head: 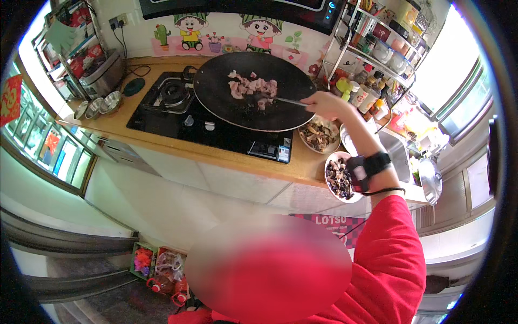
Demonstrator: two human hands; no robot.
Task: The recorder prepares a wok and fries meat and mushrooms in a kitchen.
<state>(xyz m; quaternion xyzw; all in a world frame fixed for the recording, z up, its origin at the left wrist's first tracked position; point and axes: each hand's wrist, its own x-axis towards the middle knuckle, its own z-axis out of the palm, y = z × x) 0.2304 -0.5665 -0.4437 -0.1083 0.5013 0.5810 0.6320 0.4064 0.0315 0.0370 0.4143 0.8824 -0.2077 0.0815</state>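
Observation:
My right hand (327,106) grips the handle of a metal spatula (288,101), whose head is down among the meat and hard to make out. Pale pink pieces of meat (254,86) lie clustered in the middle of a large black wok (226,111). The wok sits over the right side of a black glass gas hob (226,139). Below my forearm, a bowl of dark and pale food pieces (339,178) stands at the counter's front edge. Another bowl of brownish food (319,135) is beside the wok. My left hand is out of view.
An uncovered burner (175,92) is left of the wok, with several metal bowls (109,102) farther left. Bottles (366,95) and a metal rack (376,52) crowd the right. A sink (394,156) lies past my forearm. The range hood (251,10) overhangs the back.

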